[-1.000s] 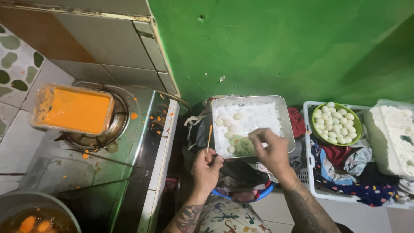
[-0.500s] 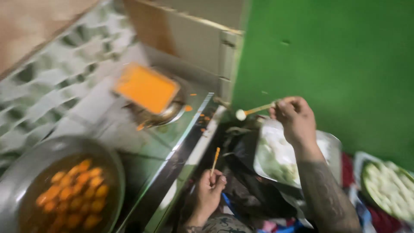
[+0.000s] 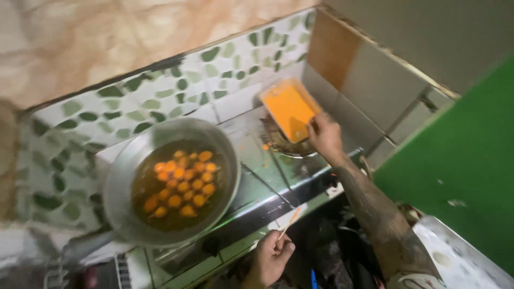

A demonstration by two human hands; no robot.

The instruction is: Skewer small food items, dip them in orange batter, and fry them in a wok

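Note:
My right hand (image 3: 323,136) reaches out over the stove and touches the near edge of a rectangular tub of orange batter (image 3: 289,108) that sits on the right burner. Whether its fingers still pinch a skewer I cannot see. My left hand (image 3: 270,259) hangs low by the stove's front edge, closed around a thin wooden skewer (image 3: 289,221) that points up and right. A large metal wok (image 3: 170,179) on the left burner holds dark oil with several orange balls floating in it.
The glass-topped stove (image 3: 267,184) stands against a tiled wall with green leaf shapes (image 3: 160,101). A green wall (image 3: 471,176) rises at the right. A white floured tray's corner (image 3: 466,262) shows at the lower right.
My right hand carried a white ball on a stick from the floured tray leftwards to the batter tub. The view swung left, bringing the wok into full sight. The left hand stayed low with its skewer.

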